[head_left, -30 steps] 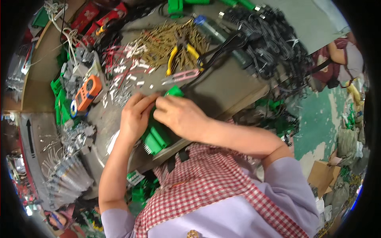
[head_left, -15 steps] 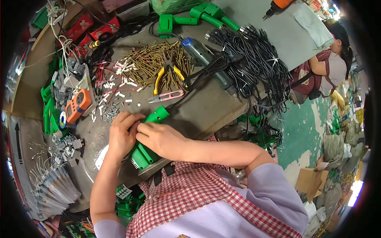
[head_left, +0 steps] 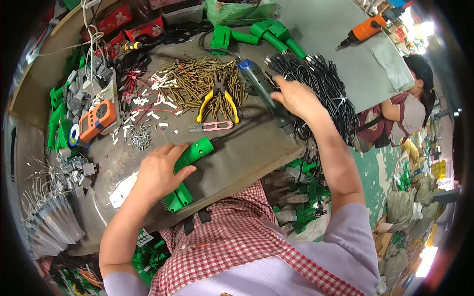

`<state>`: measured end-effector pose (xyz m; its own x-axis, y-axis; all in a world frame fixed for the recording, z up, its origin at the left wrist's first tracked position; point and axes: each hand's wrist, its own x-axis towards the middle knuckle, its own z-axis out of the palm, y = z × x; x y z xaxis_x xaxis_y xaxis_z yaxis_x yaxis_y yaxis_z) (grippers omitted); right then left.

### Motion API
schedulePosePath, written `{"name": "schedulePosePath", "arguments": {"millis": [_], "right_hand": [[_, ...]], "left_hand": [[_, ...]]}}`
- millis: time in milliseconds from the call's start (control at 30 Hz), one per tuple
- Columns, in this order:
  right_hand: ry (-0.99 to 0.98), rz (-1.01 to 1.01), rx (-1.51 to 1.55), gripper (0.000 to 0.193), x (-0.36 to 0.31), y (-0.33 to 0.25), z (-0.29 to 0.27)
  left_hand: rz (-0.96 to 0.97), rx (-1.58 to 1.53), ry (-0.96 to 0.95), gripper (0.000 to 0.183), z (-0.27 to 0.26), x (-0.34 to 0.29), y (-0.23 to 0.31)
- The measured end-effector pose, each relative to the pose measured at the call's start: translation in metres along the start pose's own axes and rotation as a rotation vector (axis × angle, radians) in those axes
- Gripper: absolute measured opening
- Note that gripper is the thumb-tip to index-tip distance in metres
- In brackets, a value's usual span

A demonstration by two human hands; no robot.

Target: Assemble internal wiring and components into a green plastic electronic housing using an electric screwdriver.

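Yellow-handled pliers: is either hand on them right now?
No. The yellow-handled pliers lie untouched; the left hand rests on the green tool housing, the right hand reaches the black cables.

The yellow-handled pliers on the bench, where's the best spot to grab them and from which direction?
Probably by the two yellow handles, coming from the near side. The pliers lie flat with handles splayed toward the person and the dark jaws pointing away into the heap of brass pins. The handles are bare and apart from the pink snips lying just nearer.

Grey workbench (head_left: 256, 148); brass pins (head_left: 197, 81); yellow pliers (head_left: 217, 103); pink snips (head_left: 211, 127); orange meter (head_left: 97, 118); black cables (head_left: 321, 89)
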<state>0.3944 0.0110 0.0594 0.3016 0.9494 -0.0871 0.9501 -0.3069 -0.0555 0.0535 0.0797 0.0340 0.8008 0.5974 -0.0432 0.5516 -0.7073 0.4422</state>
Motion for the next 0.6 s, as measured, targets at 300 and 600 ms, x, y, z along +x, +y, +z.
{"name": "schedulePosePath", "arguments": {"millis": [300, 600], "right_hand": [[0.17, 0.26, 0.606, 0.09, 0.008, 0.005, 0.047], [0.89, -0.177, 1.055, 0.036, 0.001, -0.013, -0.026]], "left_hand": [[0.081, -0.001, -0.019, 0.049, 0.013, -0.011, 0.001], [0.078, 0.026, 0.039, 0.042, 0.022, 0.002, 0.001]]}}
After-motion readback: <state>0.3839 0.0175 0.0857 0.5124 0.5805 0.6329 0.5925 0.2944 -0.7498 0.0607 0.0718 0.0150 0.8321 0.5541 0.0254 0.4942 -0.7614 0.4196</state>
